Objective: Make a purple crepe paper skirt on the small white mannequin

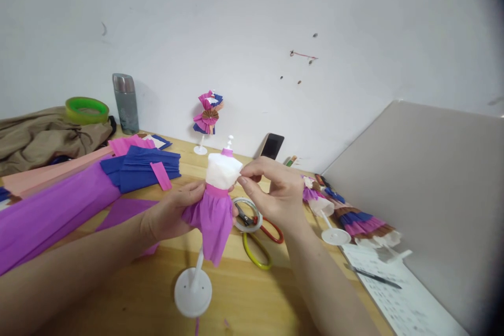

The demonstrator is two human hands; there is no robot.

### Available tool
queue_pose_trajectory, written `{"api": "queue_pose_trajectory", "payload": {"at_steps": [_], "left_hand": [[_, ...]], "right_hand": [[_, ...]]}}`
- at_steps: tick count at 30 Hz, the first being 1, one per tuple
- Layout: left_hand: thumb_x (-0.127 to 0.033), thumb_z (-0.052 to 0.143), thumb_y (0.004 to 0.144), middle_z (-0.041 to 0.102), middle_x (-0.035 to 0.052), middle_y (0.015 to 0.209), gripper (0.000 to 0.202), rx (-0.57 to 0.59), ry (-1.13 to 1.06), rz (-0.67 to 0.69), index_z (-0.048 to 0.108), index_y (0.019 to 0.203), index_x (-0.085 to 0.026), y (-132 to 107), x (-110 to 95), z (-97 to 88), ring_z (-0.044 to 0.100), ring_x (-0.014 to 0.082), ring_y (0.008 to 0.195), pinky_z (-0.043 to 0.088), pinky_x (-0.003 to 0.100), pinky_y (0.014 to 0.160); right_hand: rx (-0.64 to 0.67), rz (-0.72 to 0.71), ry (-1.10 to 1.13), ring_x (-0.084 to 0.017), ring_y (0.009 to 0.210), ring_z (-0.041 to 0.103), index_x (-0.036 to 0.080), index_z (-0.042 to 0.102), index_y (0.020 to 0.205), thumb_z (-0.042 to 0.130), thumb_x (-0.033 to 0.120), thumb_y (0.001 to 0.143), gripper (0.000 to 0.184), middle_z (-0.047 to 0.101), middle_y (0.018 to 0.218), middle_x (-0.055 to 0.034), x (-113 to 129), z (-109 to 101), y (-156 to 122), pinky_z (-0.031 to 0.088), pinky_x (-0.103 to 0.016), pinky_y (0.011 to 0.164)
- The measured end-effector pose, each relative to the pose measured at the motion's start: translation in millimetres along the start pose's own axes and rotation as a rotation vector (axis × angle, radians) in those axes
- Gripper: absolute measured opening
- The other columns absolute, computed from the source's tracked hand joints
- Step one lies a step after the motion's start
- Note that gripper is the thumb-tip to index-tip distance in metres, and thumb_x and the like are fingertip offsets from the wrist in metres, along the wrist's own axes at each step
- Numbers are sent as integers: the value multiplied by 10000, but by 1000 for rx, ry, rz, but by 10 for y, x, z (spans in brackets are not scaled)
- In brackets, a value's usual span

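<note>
A small white dress form (192,292) on a round base is tilted in front of me. It wears a white crepe paper top (221,170), a pink waistband and a purple crepe paper skirt (215,220). My left hand (177,207) is wrapped round its waist from the left, with some fingertips showing on the right side. My right hand (275,186) pinches the right edge of the white top between thumb and forefinger. Scissors (255,252) with red and yellow handles lie behind the form, partly under a roll of white tape (258,220).
Purple (66,205) and blue crepe paper (145,168) lie at the left, near brown cloth, green tape (86,110) and a bottle (126,105). Dressed forms stand at the back (208,118) and right (321,205). A phone (272,145) leans on the wall; a pen (376,276) rests on paper.
</note>
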State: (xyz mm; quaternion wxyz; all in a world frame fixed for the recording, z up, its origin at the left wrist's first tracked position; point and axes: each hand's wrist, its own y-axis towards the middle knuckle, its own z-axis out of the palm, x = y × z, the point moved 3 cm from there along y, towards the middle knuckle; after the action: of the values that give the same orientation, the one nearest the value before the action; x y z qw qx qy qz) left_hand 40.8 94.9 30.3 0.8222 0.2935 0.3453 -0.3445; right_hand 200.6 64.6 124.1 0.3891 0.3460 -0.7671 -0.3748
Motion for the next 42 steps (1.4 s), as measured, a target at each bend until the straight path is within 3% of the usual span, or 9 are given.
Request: {"api": "queue_pose_trajectory", "payload": {"at_steps": [11, 18, 23, 26, 32, 35, 42], "left_hand": [[-455, 531, 925, 740, 157, 955, 418, 36, 64, -18, 709, 1063, -103, 8, -8, 9, 693, 246, 852, 520, 333, 789], [-483, 598, 882, 742, 139, 957, 396, 32, 32, -48, 688, 1103, -167, -11, 3, 36, 701, 257, 825, 526, 343, 735], [-466, 566, 904, 735, 147, 953, 387, 7, 53, -55, 688, 1078, -142, -9, 14, 43, 689, 246, 827, 512, 339, 751], [-465, 561, 908, 733, 141, 939, 389, -18, 59, -40, 703, 1045, -129, -4, 21, 40, 682, 227, 808, 501, 320, 760], [-436, 671, 846, 722, 87, 866, 326, -68, 38, -64, 736, 969, -142, -15, 32, 69, 656, 176, 763, 485, 255, 720], [-388, 705, 830, 715, 68, 852, 288, -92, 13, -81, 744, 990, -152, -30, 18, 120, 646, 158, 757, 469, 231, 699], [-372, 735, 805, 692, 60, 801, 288, -174, 52, -96, 742, 957, -128, -38, 1, 210, 611, 136, 694, 440, 214, 652]], "right_hand": [[69, -46, 84, -141, 578, 586, 209, 600, 681, 560, 68, 781, 177, 660, 645, -10, 69, -13, 5, 463, -294, 551], [10, 6, 69, -147, 585, 569, 209, 597, 681, 579, 58, 751, 168, 632, 632, -2, 54, -30, 2, 458, -301, 561], [-52, 38, 89, -150, 617, 556, 212, 600, 694, 585, 50, 776, 182, 611, 650, 2, 20, -61, -14, 442, -306, 581], [-93, 44, 130, -160, 649, 554, 216, 655, 790, 588, 85, 804, 148, 608, 700, -12, 10, -123, -12, 439, -309, 578], [24, -87, 9, -148, 674, 521, 248, 725, 1036, 651, 142, 798, 271, 549, 800, -25, 147, -132, 22, 446, -298, 573], [33, -84, 19, -142, 697, 505, 239, 732, 999, 668, 129, 792, 243, 517, 794, -18, 171, -120, 24, 430, -281, 571], [50, 83, 128, -141, 665, 458, 228, 729, 848, 706, 161, 768, 107, 509, 713, 1, 163, -157, 27, 395, -271, 555]]}}
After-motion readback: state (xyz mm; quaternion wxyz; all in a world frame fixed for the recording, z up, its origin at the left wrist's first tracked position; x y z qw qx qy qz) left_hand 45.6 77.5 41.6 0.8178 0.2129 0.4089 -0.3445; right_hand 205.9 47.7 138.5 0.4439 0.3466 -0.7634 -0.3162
